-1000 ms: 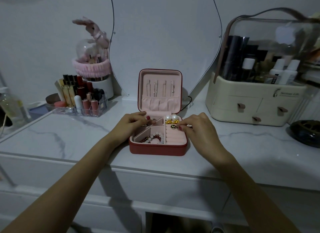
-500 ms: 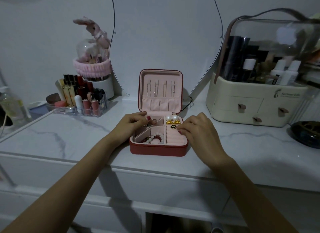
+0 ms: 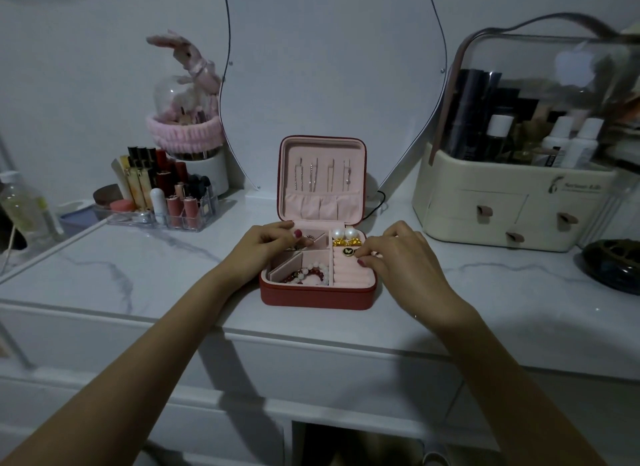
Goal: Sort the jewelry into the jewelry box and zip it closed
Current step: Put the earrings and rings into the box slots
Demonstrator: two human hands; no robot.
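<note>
The jewelry box is dark red outside, its lining pale pink; the two pearl earrings are white above gold bases; a small round charm is black with a gold mark; the bracelet mixes white and dark red beads; the desk is white marble with grey veins; the nails on the left hand and right hand are dark red; the headband is pink; the organizer is cream with brown pulls.
</note>
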